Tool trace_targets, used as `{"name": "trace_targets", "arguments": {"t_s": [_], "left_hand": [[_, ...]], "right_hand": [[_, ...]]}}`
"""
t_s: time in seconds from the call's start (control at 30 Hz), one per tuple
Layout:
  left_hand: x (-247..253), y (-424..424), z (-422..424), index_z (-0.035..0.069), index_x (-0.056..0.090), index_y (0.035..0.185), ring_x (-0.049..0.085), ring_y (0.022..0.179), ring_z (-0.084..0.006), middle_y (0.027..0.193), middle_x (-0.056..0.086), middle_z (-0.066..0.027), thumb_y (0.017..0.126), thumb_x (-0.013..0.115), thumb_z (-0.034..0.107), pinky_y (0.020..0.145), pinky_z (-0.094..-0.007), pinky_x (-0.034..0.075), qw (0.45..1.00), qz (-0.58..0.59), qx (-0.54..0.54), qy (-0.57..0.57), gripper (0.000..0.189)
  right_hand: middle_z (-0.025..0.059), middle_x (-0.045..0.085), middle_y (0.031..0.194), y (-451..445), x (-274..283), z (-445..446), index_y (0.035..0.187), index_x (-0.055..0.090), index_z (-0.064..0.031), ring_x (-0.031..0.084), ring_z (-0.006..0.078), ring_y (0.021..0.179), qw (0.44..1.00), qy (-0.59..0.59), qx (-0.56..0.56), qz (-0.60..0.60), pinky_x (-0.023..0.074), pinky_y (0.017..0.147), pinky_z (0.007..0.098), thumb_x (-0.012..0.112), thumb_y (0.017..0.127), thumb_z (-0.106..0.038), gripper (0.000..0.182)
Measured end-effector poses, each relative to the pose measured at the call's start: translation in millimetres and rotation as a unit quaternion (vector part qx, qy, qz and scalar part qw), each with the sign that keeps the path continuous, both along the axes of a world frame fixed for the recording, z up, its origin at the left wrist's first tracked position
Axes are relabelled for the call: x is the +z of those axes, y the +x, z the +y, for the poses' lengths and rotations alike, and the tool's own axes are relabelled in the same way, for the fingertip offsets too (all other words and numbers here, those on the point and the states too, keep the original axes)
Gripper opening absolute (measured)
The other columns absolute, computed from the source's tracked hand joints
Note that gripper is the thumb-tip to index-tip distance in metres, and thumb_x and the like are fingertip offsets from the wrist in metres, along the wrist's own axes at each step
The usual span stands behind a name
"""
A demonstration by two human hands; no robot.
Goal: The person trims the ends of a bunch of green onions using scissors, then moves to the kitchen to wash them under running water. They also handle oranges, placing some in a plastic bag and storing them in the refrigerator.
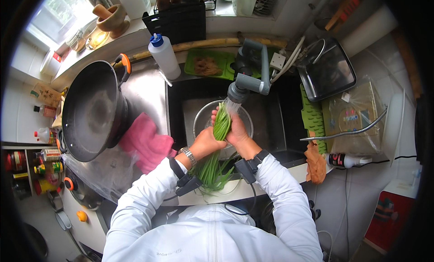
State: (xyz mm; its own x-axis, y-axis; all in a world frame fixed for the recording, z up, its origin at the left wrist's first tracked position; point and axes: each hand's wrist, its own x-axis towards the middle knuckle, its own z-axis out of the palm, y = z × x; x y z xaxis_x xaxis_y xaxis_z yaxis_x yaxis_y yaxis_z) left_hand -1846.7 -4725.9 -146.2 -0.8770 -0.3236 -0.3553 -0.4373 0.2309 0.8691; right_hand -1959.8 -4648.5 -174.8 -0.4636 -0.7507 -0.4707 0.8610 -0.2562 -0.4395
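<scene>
A bunch of long green leafy stalks (222, 123), perhaps chives, is held by both hands under water running from the grey tap head (238, 92). My left hand (209, 141) grips the bunch around its middle. Against its right side, my right hand (238, 129) holds the upper part, with some fingertips showing at the left behind the stalks. Beneath the hands is a round metal bowl (251, 121) in the dark sink (276, 126). The loose leaf ends hang over the sink's front edge towards my body.
Left of the sink lie a pink cloth (147, 140) and a black wok (91, 109). A white squeeze bottle (165, 57) stands behind. Right of the sink are a green mat (310, 113), a flexible metal hose (352, 133) and an orange-brown cloth (315, 162).
</scene>
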Motion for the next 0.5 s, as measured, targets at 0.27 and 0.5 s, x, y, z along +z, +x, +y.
{"name": "trace_targets", "arguments": {"t_s": [0.27, 0.5], "left_hand": [[9, 5, 15, -0.007, 0.039, 0.115, 0.063, 0.083, -0.0373, 0.088, 0.063, -0.0242, 0.064, 0.077, 0.029, 0.076, -0.0412, 0.05, 0.988, -0.068, -0.021, -0.136, 0.073], [10, -2, -23, -0.01, 0.043, 0.122, 0.057, 0.105, -0.0234, 0.112, 0.058, -0.0198, 0.067, 0.079, 0.041, 0.088, -0.032, 0.045, 0.997, 0.007, -0.032, -0.073, 0.083]], "right_hand": [[0.0076, 0.061, 0.089, 11, 21, -1, 0.101, 0.054, -0.0022, 0.062, 0.0162, 0.078, 0.961, 0.158, 0.019, 0.227, 0.0523, 0.067, 0.0295, 0.065, 0.082, -0.009, 0.023], [0.0089, 0.062, 0.091, 13, 20, 4, 0.101, 0.053, -0.0024, 0.062, 0.0183, 0.079, 0.981, 0.123, -0.041, 0.148, 0.053, 0.069, 0.0307, 0.066, 0.082, -0.01, 0.024]]}}
